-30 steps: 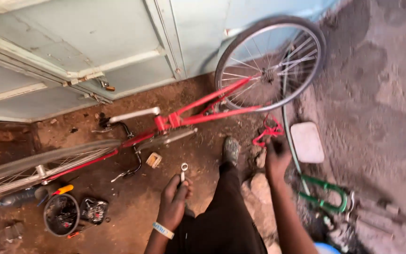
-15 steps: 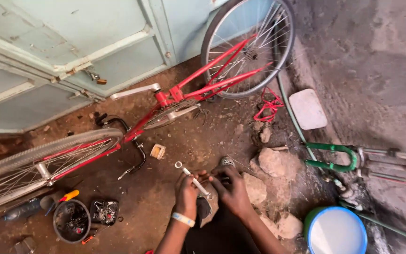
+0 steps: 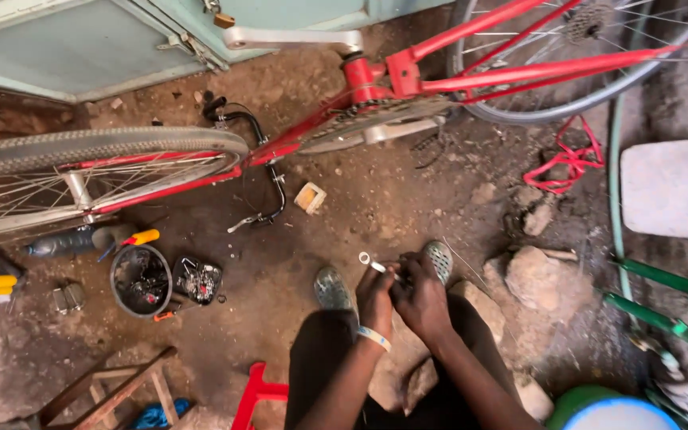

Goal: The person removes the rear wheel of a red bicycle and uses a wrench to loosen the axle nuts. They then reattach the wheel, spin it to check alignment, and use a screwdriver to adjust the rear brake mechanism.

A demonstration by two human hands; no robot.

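Both hands' fingers (image 3: 396,279) are clamping a spanner (image 3: 374,264) over the dirt floor (image 3: 376,199); beyond them, a red bike (image 3: 408,80) is lying against a pale door (image 3: 81,40).

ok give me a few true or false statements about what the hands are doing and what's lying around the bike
1. Both hands hold a small metal wrench. True: the left hand and right hand meet on the small wrench above the knees.
2. The bicycle frame is blue. False: the bicycle frame is red.
3. A round black container of parts sits on the dirt left of the feet. True: the black container lies below the front wheel.
4. The left wrist is bare. False: it wears a pale wristband.
5. The right hand grips the rear wheel. False: the rear wheel is untouched.
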